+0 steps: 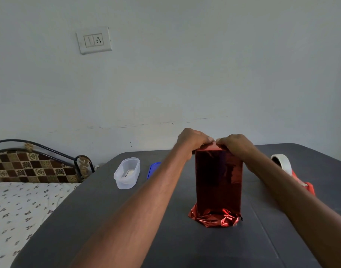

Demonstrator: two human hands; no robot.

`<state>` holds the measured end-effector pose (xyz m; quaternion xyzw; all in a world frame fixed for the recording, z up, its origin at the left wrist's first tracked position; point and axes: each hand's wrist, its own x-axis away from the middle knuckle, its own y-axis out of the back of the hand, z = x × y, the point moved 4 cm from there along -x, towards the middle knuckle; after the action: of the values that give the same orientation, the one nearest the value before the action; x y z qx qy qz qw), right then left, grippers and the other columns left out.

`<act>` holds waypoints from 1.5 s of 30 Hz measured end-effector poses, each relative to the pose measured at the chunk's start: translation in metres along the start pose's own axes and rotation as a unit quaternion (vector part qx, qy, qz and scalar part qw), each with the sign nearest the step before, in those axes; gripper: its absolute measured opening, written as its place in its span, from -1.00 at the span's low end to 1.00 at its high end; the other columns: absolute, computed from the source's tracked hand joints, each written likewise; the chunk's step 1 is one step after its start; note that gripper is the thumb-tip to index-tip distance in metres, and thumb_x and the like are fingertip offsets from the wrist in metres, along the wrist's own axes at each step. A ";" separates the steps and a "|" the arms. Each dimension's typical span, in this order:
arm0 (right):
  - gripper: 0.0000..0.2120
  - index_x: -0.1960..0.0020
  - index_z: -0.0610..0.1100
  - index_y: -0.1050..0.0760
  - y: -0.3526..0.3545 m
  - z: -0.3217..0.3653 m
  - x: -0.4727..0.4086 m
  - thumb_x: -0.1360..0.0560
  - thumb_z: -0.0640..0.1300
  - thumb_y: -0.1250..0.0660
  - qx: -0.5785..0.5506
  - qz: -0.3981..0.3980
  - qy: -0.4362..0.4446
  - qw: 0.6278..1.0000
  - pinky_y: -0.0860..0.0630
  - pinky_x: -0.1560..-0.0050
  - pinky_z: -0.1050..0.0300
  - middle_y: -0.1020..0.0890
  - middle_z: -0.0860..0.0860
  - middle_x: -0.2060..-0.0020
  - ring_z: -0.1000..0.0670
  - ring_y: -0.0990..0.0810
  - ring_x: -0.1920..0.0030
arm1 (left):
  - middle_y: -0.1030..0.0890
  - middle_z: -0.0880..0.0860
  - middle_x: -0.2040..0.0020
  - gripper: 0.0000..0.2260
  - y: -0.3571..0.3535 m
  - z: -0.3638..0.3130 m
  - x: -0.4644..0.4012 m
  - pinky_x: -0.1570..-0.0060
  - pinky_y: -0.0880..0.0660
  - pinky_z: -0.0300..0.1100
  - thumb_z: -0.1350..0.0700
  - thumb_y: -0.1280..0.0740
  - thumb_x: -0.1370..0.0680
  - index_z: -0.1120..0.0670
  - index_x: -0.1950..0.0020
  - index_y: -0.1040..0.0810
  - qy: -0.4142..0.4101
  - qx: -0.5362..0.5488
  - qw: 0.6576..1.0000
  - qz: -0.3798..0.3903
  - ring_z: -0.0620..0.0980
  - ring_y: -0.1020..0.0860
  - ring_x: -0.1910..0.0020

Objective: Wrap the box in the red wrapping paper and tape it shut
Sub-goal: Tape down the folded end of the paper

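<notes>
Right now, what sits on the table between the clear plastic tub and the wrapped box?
In the head view, a blue lid lies flat between the clear tub and the red-wrapped box, partly hidden by the left forearm.

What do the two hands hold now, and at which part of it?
Both the left hand and the right hand pinch the red wrapping paper at the top end of the upright wrapped box, where it is being folded.

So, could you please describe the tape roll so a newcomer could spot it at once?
Start at the dark grey table and go right of the red-wrapped box, past the right hand. The tape roll stands on edge there, the only white ring, in an orange-red dispenser.
</notes>
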<state>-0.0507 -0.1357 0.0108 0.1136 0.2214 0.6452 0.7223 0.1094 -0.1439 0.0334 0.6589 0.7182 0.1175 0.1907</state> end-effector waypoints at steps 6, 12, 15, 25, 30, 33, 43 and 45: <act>-0.80 0.18 -0.23 -0.43 0.001 0.002 -0.005 -0.61 -0.24 -0.22 0.024 -0.005 0.000 1.000 -0.36 0.20 0.02 -0.53 -0.16 0.19 -0.08 -0.49 0.16 | -0.69 0.01 0.13 -0.77 0.007 0.009 -0.005 0.19 -0.49 -0.21 0.03 -0.45 -0.51 0.18 -0.01 -0.69 0.000 -0.031 0.999 -0.033 -0.09 -0.60 0.19; -0.72 0.01 -0.27 -0.59 0.001 -0.002 -0.003 -0.61 -0.05 -0.26 -0.033 0.008 -0.006 0.999 -0.47 0.05 0.03 -0.60 -0.09 0.05 -0.04 -0.55 0.10 | -0.57 0.10 0.28 -0.63 0.000 0.002 0.000 0.31 -0.37 -0.23 -0.10 -0.52 -0.44 0.21 0.23 -0.59 -0.013 -0.074 0.997 -0.009 0.05 -0.56 0.24; -0.64 -0.15 -0.22 -0.57 0.002 -0.002 -0.002 -0.57 0.07 -0.33 -0.033 0.001 -0.006 0.999 -0.52 -0.03 0.02 -0.61 -0.09 -0.03 -0.09 -0.59 -0.01 | -0.68 0.06 0.04 -0.80 0.004 0.003 0.002 0.12 -0.53 -0.19 0.04 -0.48 -0.51 0.17 0.02 -0.70 0.007 -0.055 0.998 0.004 0.01 -0.63 0.04; -0.70 0.00 -0.22 -0.64 0.003 -0.008 0.000 -0.58 -0.29 -0.12 -0.144 -0.022 -0.031 0.989 -0.49 -0.20 -0.06 -0.64 -0.10 0.05 -0.02 -0.53 0.02 | -0.53 -0.14 -0.29 -0.43 -0.013 0.063 0.051 -0.25 -0.41 -0.24 -0.20 -0.45 -0.48 -0.04 -0.41 -0.37 -0.075 0.117 0.984 0.115 -0.15 -0.47 -0.29; -0.75 -0.08 -0.20 -0.65 0.005 -0.020 0.006 -0.60 -0.24 -0.19 -0.318 -0.023 -0.089 0.943 -0.61 -0.19 -0.04 -0.63 -0.11 0.00 -0.08 -0.61 0.01 | -0.54 -0.04 -0.29 -0.30 -0.026 0.105 0.054 0.12 -0.44 -0.44 0.00 -0.60 -0.38 -0.02 -0.44 -0.35 -0.030 0.033 0.991 0.128 -0.17 -0.53 -0.14; -0.79 -0.12 -0.14 -0.57 0.015 -0.022 0.008 -0.60 -0.09 -0.22 -0.279 -0.052 -0.062 0.957 -0.59 0.14 0.05 -0.62 -0.13 -0.01 -0.04 -0.58 0.16 | -0.64 -0.03 -0.13 -0.44 -0.020 0.096 0.052 0.17 -0.50 -0.48 0.00 -0.60 -0.37 0.06 -0.30 -0.49 -0.048 0.056 0.994 0.081 -0.22 -0.59 0.01; -0.26 -0.55 -0.05 -0.22 0.006 0.018 0.026 -0.44 -0.11 -0.43 0.286 -0.042 0.263 0.920 -0.24 -0.46 -0.22 -0.38 -0.16 -0.46 -0.25 -0.23 -0.49 | -0.61 -0.04 0.19 -0.44 0.019 0.008 0.032 0.28 -0.43 -0.14 -0.39 -0.52 -0.24 0.05 0.08 -0.58 -0.162 -0.334 0.928 -0.031 -0.01 -0.59 0.16; -0.22 -0.59 0.01 -0.16 -0.001 0.011 0.022 -0.45 -0.01 -0.44 0.338 -0.016 0.246 0.908 -0.14 -0.49 -0.24 -0.27 -0.15 -0.53 -0.25 -0.10 -0.56 | -0.58 -0.04 0.20 -0.45 0.019 -0.013 0.036 0.31 -0.36 -0.15 -0.34 -0.55 -0.22 0.08 0.10 -0.56 -0.179 -0.414 0.892 -0.011 0.01 -0.58 0.16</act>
<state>-0.0429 -0.1132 0.0165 0.1849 0.5990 0.5273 0.5735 0.1192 -0.1055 0.0488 0.5223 0.5651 0.2827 0.5727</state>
